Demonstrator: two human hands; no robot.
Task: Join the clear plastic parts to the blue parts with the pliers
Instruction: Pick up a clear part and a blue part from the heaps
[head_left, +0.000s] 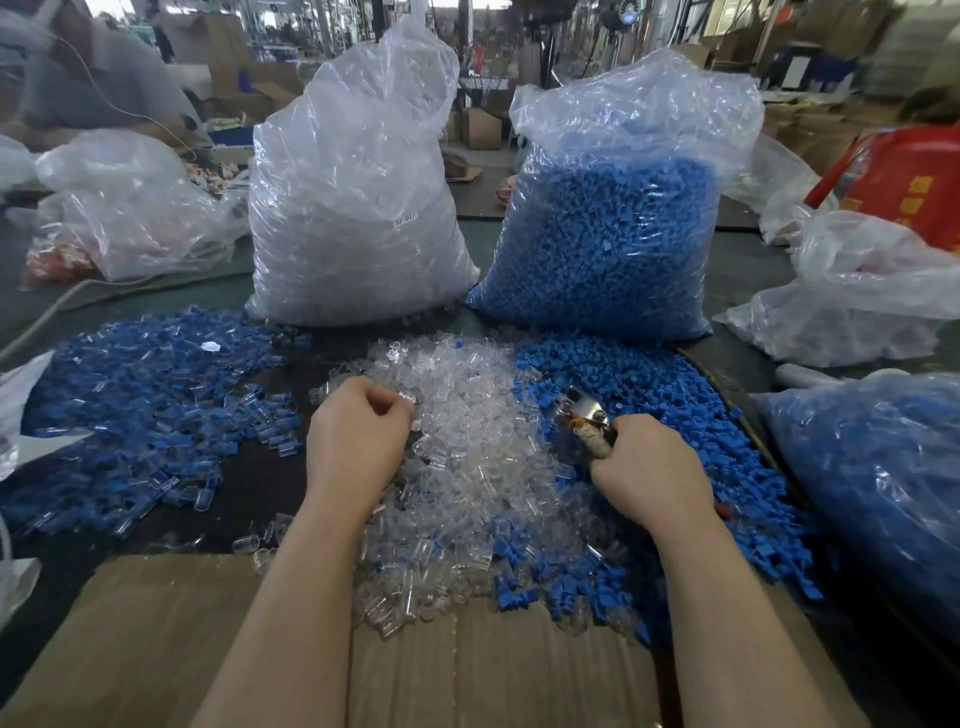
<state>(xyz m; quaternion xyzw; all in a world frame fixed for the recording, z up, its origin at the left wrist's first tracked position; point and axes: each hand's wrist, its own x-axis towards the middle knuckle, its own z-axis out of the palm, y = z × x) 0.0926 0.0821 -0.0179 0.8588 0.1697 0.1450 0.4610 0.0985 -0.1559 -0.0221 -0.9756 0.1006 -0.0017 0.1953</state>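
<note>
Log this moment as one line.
left hand: curled in clear parts | right hand: grips pliers over blue parts | joining: not yet

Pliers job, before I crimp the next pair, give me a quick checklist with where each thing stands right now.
1. Pliers in hand: ok, the right hand grips the handles, head over the loose blue parts.
2. Blue part in the pliers' nose: cannot tell, the tip is too small and cluttered to read.
3. Clear part picked up: cannot tell, the left hand has its fingers curled at the edge of the clear parts pile, but what they hold is hidden.
4. Supply of both parts within reach: ok, the piles lie side by side between the hands.
5. Place for finished pieces: ok, the joined pieces pile lies to the left.
</note>
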